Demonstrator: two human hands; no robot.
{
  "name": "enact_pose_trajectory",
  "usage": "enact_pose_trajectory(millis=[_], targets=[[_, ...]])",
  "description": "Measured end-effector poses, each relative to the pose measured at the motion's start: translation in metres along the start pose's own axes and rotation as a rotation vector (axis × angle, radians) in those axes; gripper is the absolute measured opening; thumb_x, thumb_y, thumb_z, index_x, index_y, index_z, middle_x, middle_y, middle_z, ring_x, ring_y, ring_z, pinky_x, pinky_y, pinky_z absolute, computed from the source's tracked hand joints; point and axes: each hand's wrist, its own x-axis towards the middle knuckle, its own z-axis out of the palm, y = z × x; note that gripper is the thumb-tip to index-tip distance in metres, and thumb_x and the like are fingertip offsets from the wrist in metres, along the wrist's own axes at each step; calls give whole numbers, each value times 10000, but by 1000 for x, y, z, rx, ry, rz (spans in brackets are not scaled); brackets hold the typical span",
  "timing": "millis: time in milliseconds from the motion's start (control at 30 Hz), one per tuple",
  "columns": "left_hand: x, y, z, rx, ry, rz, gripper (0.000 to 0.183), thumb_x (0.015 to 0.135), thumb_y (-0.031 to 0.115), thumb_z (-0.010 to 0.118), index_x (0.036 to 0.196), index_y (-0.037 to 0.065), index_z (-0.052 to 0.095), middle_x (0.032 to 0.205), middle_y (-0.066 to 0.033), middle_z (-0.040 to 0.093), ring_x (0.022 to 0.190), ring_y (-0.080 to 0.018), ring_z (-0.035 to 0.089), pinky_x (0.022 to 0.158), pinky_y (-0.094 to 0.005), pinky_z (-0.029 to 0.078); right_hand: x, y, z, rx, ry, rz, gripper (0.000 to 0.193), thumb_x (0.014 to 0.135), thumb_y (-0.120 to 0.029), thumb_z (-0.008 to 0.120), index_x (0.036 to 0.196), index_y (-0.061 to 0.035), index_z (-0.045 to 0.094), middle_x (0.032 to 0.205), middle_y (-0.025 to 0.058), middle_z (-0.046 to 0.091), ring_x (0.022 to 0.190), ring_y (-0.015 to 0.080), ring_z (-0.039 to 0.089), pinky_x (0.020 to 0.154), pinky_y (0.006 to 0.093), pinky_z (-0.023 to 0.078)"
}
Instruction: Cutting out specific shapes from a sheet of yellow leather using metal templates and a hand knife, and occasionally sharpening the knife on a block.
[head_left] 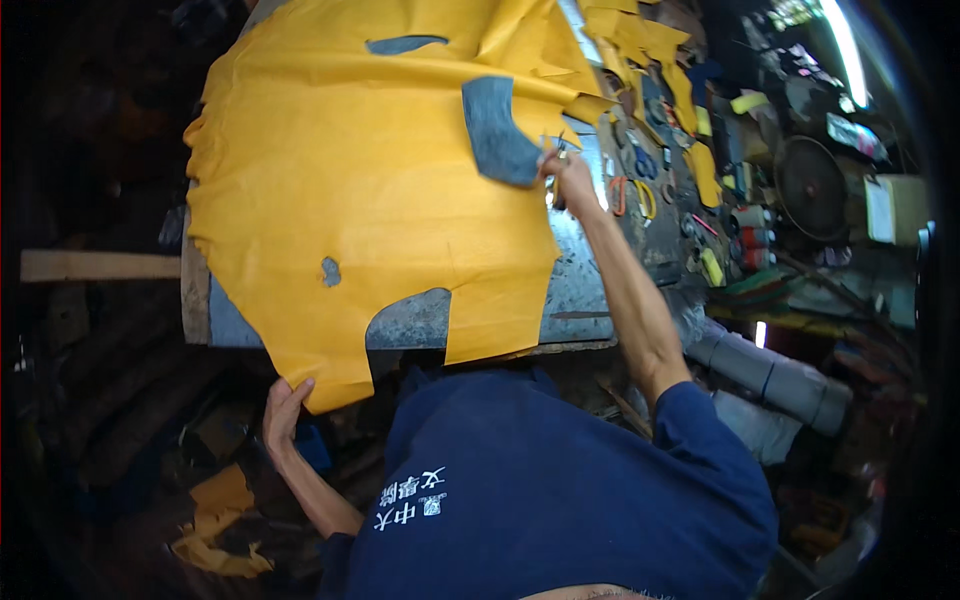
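Observation:
A large yellow sheet of leather (350,190) lies over the worktable and hangs past its near edge. My left hand (287,408) pinches the sheet's hanging lower-left corner, thumb on top. My right hand (570,183) is closed by the sheet's right edge; a small tool with thin, dark and shiny parts shows at its fingers, too blurred to name. Beside those fingers is a blue-grey shape (488,135) with straight and curved edges. Whether it is a flat template or an opening in the leather, I cannot tell.
Bare grey tabletop (580,285) shows right of the leather. Beyond it lie orange-handled scissors (619,196), blue-handled scissors (645,162) and several yellow scraps (703,175). A grey roll (770,370) lies at right. Another yellow scrap (222,515) is low at left.

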Motion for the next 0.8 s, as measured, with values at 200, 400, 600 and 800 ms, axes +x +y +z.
enact_pose_trajectory(millis=[200,400,600,800], targets=[[-4,-1,8,99,112,21,332,968,160,650,1235,-36,661,1138,-68,724,1006,-155,663,918,-305,501,123,-91,26,-615,-264,-125,233,924,-284,654,1030,-77,663,815,32,692,709,110,647,544,272,463],[1,13,20,82,136,-122,328,958,136,667,1228,-49,660,1140,-75,720,1016,-136,663,914,-279,502,235,-21,16,-451,-416,-36,150,922,-190,665,1013,-70,659,786,19,666,683,101,638,553,267,465],[16,64,84,-35,108,-71,354,962,176,675,1253,-24,641,1090,-55,726,916,-96,677,778,-250,539,318,-57,-20,-645,-173,-338,174,950,-208,626,964,-49,694,716,23,666,651,128,623,600,288,476],[111,78,202,-47,-28,-96,223,981,154,631,1108,-29,641,908,-79,720,660,-103,679,543,-220,544,434,-110,-144,-929,192,-412,312,933,-336,647,1018,-40,696,762,34,713,617,119,598,597,311,471]])
